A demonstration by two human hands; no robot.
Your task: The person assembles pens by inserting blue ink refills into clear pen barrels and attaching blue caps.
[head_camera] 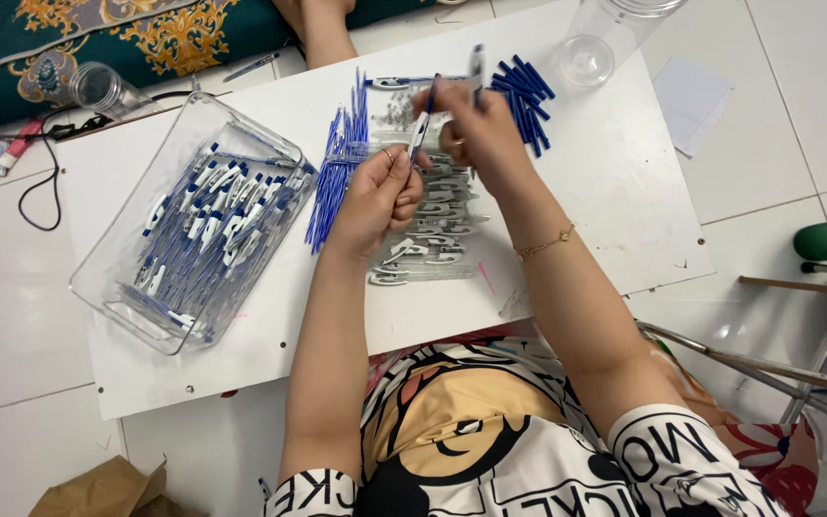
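Left hand (380,196) pinches a pen (421,124) near its lower end, thumb pressed against curled fingers; the pen's long axis runs steeply up and slightly right, blue tip at the top, white clip partway down. Right hand (471,129) meets it from above, fingers closed on the pen's upper part, with a second slim barrel (477,69) standing nearly upright out of that fist. All this hovers over the white board (605,211), just above a row of clear pen bodies (428,239) stacked crosswise, glossy with white clips. Left of them lies a fan of thin blue refills (337,177), pointing up and down the board. Beyond the right hand, short blue caps (526,96) in a loose heap. Far left, a clear plastic tray (117,287), rounded corners, full of finished blue-and-white pens. A see-through jar (591,57) stands at the top edge.
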